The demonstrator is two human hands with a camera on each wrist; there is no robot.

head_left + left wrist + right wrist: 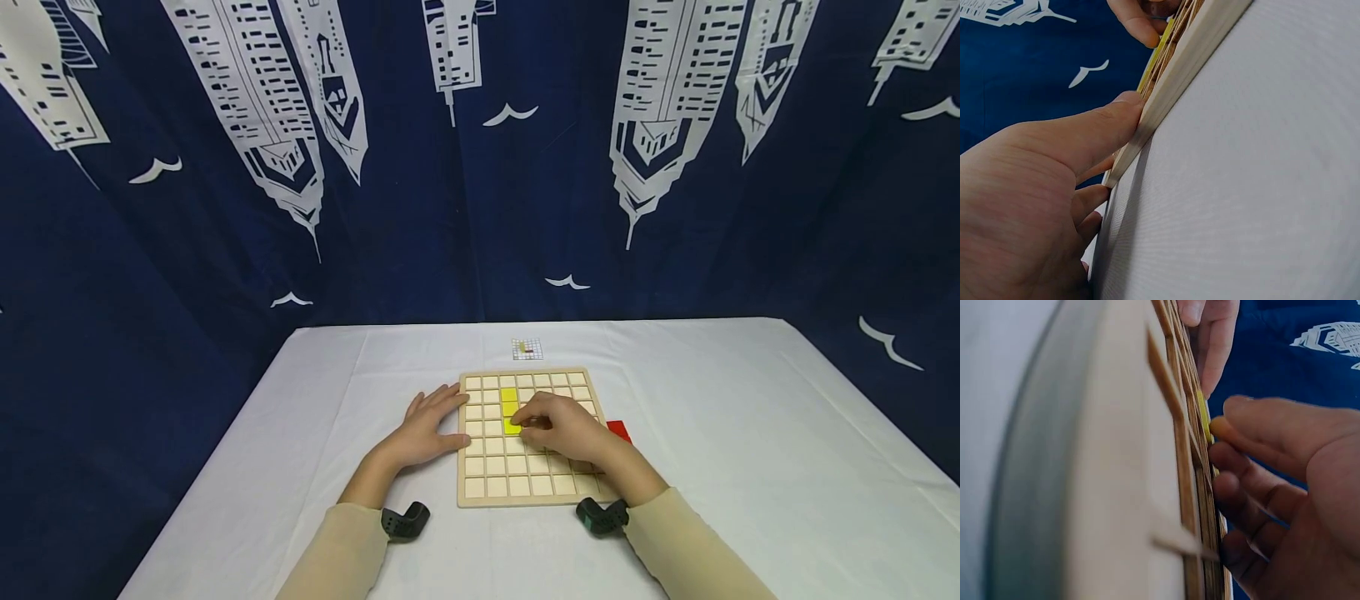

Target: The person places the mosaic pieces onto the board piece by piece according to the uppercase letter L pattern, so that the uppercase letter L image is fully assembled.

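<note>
A wooden grid board [525, 437] lies flat on the white counter [750, 433], near the middle. The left hand [423, 429] rests at the board's left edge with its fingers straight, the thumb pressed against the wooden rim [1172, 87], so it holds nothing but steadies the frame. The right hand [562, 427] is over the middle cells, its fingers [1254, 428] bent around the lower end of a yellow piece [510, 410] that sits in the grid.

The yellow piece looks thin, stiff and light, probably smooth painted wood, so it may slip. I think it is best taken by its short end or its long sides, because the low walls between the cells leave little room under it. The board itself seems rigid and should not bend.

A red piece [619, 430] lies just beside the right edge of the board. A small pattern card [527, 349] lies behind the board, apart from it. To the right and left the counter has wide open space, and its front edge is near the forearms.
</note>
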